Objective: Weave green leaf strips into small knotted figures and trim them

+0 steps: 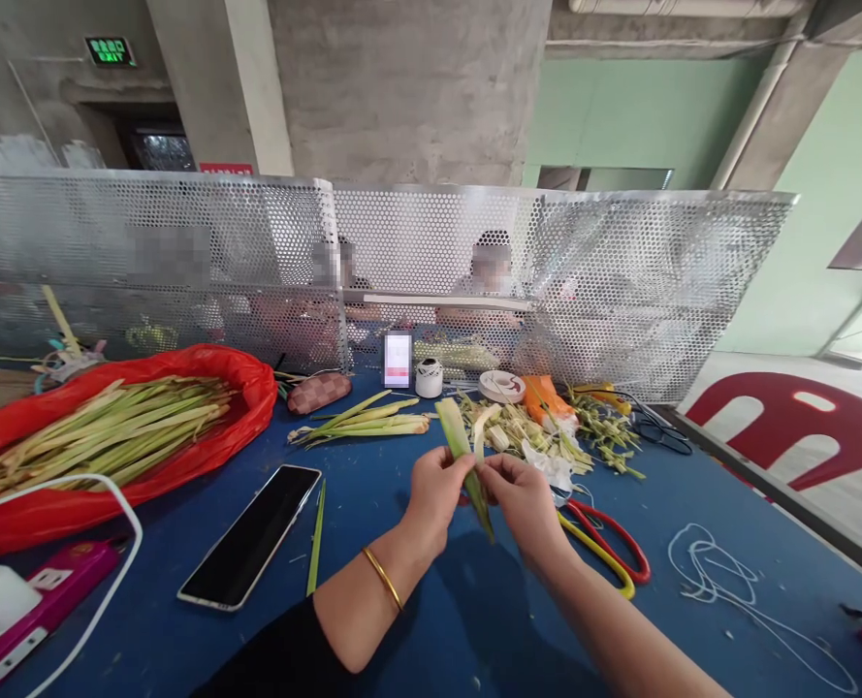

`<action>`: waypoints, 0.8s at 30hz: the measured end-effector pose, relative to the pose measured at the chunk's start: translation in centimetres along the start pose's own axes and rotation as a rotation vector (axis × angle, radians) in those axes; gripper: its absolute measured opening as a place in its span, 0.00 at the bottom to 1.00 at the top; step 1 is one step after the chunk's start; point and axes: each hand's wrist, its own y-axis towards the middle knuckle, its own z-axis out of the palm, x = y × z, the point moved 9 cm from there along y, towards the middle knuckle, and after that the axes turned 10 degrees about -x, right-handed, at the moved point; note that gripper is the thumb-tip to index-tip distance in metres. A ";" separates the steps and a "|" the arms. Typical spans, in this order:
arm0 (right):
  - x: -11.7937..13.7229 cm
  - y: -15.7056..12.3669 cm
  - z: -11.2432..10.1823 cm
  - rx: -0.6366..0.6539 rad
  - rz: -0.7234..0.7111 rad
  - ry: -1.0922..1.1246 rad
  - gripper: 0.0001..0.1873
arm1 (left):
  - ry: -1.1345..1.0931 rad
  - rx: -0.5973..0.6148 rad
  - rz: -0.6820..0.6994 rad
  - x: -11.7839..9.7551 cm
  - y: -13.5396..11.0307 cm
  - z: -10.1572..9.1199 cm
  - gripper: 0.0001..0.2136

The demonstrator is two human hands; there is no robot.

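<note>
Near the middle of the blue table, my left hand (435, 490) pinches a green leaf strip (454, 427) that stands upright and tapers below the fingers. Close beside it, my right hand (522, 499) is closed on a paler, curled strip (483, 427), which seems to peel away from the green one. The fingertips of both hands almost touch. Beneath my right wrist lie scissors (620, 543) with red and yellow handles, their blades mostly hidden. A bundle of leaf stalks (372, 425) rests beyond my left hand, and a heap of trimmed scraps (518, 431) lies beyond my right.
A red bag (256, 388) full of long leaves stands at left. Nearby are a black-screened phone (252, 538) and a purple power strip (59, 606). White string (721, 577) lies at right. A perforated metal screen (431, 233) crosses the back, with people behind it.
</note>
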 end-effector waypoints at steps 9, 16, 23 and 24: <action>0.4 0.0 -0.2 -0.021 -0.009 0.066 0.14 | -0.005 -0.019 0.016 -0.6 -0.5 0.1 0.10; 0.2 -0.2 0.2 0.007 0.013 0.094 0.14 | 0.071 -0.050 0.088 -0.4 0.1 -0.4 0.11; -0.3 -0.3 -0.2 -0.051 0.022 0.066 0.13 | 0.203 -0.109 0.248 -0.8 0.9 -1.0 0.10; -0.3 -0.4 -0.2 -0.060 0.016 0.072 0.13 | 0.213 -0.113 0.257 -0.8 1.0 -1.0 0.11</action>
